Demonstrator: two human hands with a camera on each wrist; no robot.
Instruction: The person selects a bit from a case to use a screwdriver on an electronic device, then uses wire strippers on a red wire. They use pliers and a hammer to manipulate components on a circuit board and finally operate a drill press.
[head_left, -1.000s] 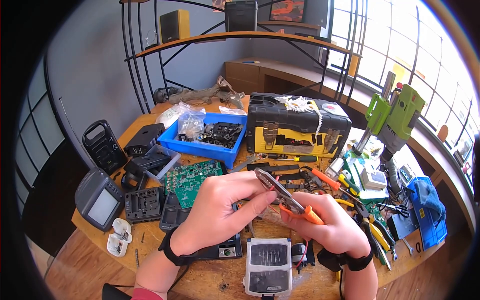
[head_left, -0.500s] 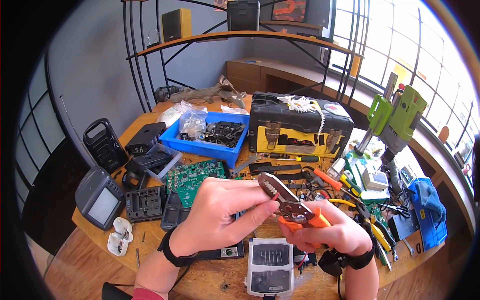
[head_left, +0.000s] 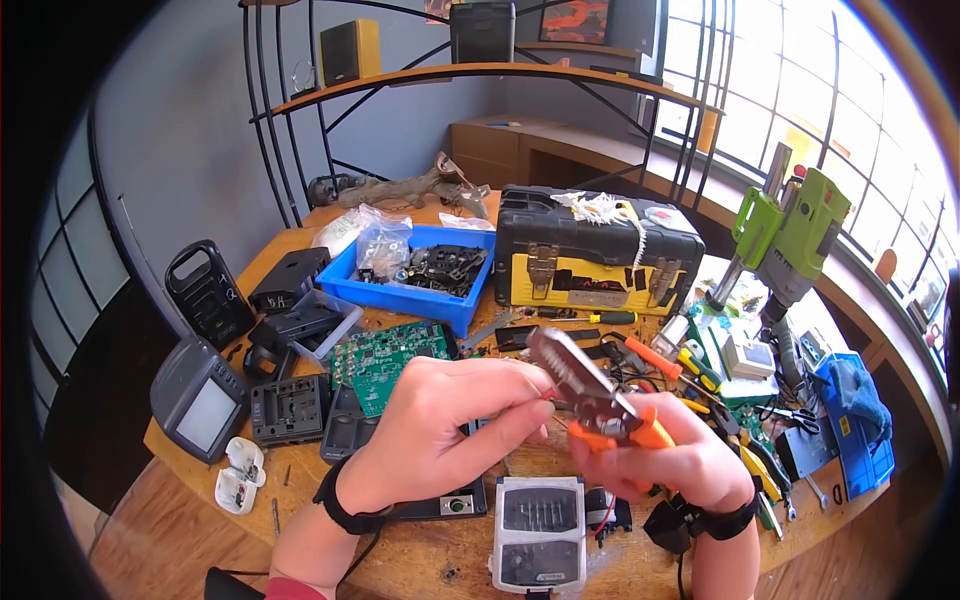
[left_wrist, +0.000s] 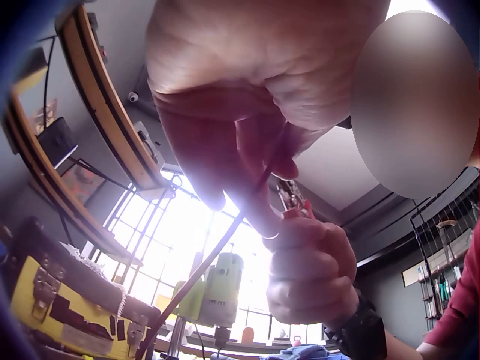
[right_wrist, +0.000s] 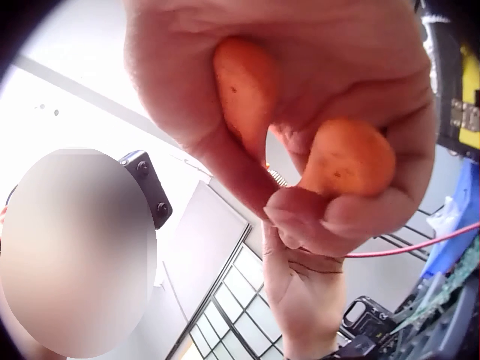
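Between thumb and fingertips, the left hand (head_left: pixel 445 415) pinches a thin red wire, whose length (left_wrist: pixel 217 251) hangs down from that hand in the left wrist view. The right hand (head_left: pixel 675 460) grips the orange handles (head_left: pixel 650 430) of a wire stripper, its toothed metal head (head_left: pixel 575 370) tilted up to the left, just right of the left fingertips. In the right wrist view both handle ends (right_wrist: pixel 349 157) lie apart within the curled fingers. Whether the wire touches the stripper is hidden.
Below the hands lies a clear-lidded case (head_left: pixel 538 535). Behind them are a green circuit board (head_left: pixel 385 365), a blue bin (head_left: pixel 400 300) and a black-yellow toolbox (head_left: pixel 600 250). Pliers (head_left: pixel 757 480) and a green drill stand (head_left: pixel 800 230) are at the right.
The stripper has turned to show its flat side, then shifted slightly right and up with the right hand, away from the left fingertips. The left hand stays nearly in place, holding the wire.
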